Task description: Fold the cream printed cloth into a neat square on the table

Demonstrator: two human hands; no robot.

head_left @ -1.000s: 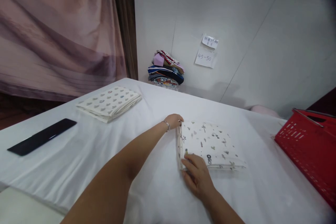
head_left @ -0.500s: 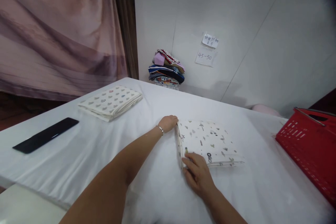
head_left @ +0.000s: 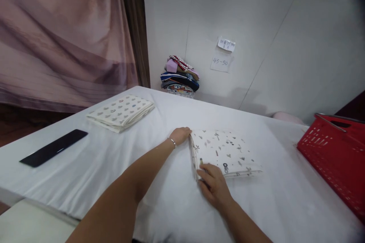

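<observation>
A folded white cloth (head_left: 225, 150) with small printed plants and figures lies flat on the white-covered table (head_left: 168, 212). My left hand (head_left: 180, 135), with a bracelet at the wrist, grips its far left corner; the fingertips are partly hidden. At the near left corner, my right hand (head_left: 214, 184) is closed on the edge, thumb below and fingers on top. Layered folds show along the left and near sides of the cloth. Farther left rests another folded cloth (head_left: 121, 112), cream with grey cloud-like shapes, which neither hand touches.
A black flat slab (head_left: 54, 147) lies at the table's left. On the right stands a red plastic basket (head_left: 333, 159) with a metal handle. Beyond the far edge is a stack of folded fabrics (head_left: 180, 76) against the wall. A pink curtain (head_left: 62, 38) hangs at the left.
The camera view has shifted slightly. Both hands keep their hold on the printed cloth's left corners, and the cloth shows no clear movement on the table.
</observation>
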